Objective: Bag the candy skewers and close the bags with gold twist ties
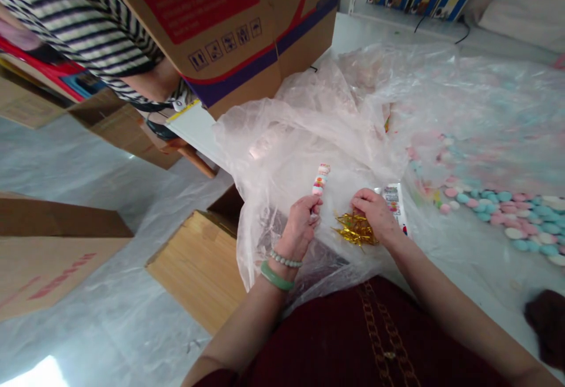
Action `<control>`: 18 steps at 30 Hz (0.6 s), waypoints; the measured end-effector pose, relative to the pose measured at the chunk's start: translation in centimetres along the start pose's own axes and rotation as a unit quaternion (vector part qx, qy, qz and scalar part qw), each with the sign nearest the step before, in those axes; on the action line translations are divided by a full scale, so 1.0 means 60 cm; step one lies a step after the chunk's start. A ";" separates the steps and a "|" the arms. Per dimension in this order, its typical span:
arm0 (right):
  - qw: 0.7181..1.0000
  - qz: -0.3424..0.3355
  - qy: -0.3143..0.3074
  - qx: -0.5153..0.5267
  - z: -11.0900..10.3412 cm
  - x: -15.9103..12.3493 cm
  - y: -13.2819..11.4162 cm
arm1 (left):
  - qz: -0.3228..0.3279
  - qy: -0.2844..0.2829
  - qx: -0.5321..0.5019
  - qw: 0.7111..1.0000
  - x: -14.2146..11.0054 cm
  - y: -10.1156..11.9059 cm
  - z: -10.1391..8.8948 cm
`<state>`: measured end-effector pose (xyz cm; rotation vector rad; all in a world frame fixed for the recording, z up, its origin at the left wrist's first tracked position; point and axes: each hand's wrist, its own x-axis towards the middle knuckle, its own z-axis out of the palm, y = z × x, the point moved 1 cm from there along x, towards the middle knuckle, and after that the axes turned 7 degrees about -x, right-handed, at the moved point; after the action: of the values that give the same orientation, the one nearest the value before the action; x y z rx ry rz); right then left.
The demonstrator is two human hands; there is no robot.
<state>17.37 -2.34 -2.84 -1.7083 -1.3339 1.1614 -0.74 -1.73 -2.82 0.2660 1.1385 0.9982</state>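
My left hand (pixel 303 220), with a beaded bracelet and a green bangle at the wrist, is closed on the lower end of a slim printed candy packet (pixel 320 179). The packet stands upright from my fingers, with white, red and orange print. My right hand (pixel 373 213) is at a small pile of gold twist ties (pixel 355 230), thumb and fingertips pressed together at its upper edge. Whether a tie sits between those fingertips is too small to tell. Partly behind my right hand lies a flat printed wrapper (pixel 395 203) on the plastic sheeting.
Clear plastic sheeting (pixel 304 119) covers the white table. Many pink, blue and white round candies (pixel 525 222) lie at the right, partly under plastic. A large carton (pixel 247 75) stands at the back left, beside a person in a striped sleeve (pixel 88 22). Cartons (pixel 66 257) stand on the floor.
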 end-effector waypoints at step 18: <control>0.963 -0.027 0.236 0.129 -0.028 -0.016 -0.002 | -0.020 -0.146 0.014 0.989 -0.023 -0.042 0.069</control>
<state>18.80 -3.23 -1.84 -1.6125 -0.8879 0.7861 4.03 -2.98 -1.72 0.3970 0.8888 0.8750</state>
